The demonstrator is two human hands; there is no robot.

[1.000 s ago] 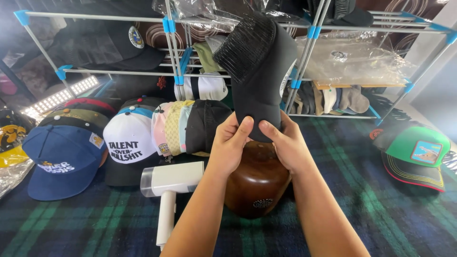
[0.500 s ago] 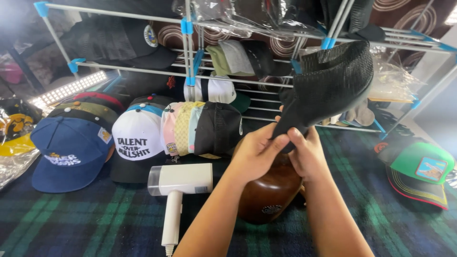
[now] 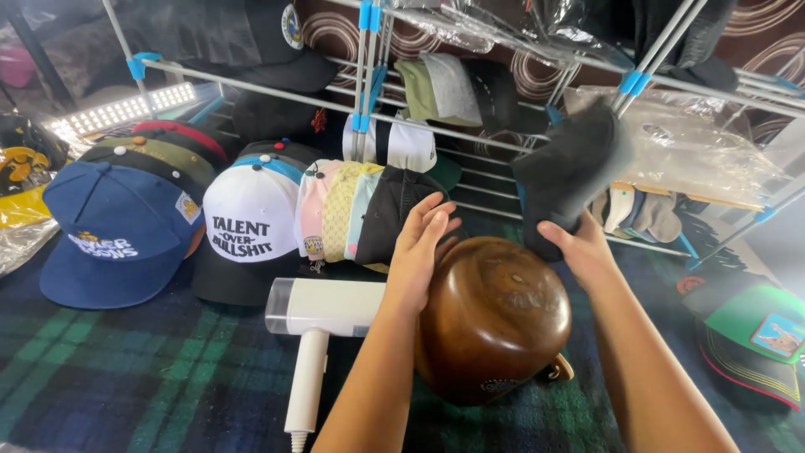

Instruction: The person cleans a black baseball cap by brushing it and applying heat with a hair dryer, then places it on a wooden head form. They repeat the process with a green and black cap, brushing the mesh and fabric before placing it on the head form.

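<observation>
The dark cap [image 3: 563, 172] hangs off to the right of the brown wooden head form [image 3: 495, 319], gripped at its lower edge by the right hand [image 3: 584, 250]; the left hand [image 3: 417, 256] lies flat and released against the form's left side, grasping nothing. To do this well, I judge, keep the form steadied; hold the cap firmly, clear of the metal rack [image 3: 470, 134] and the white handheld steamer [image 3: 319, 323] beside it.
</observation>
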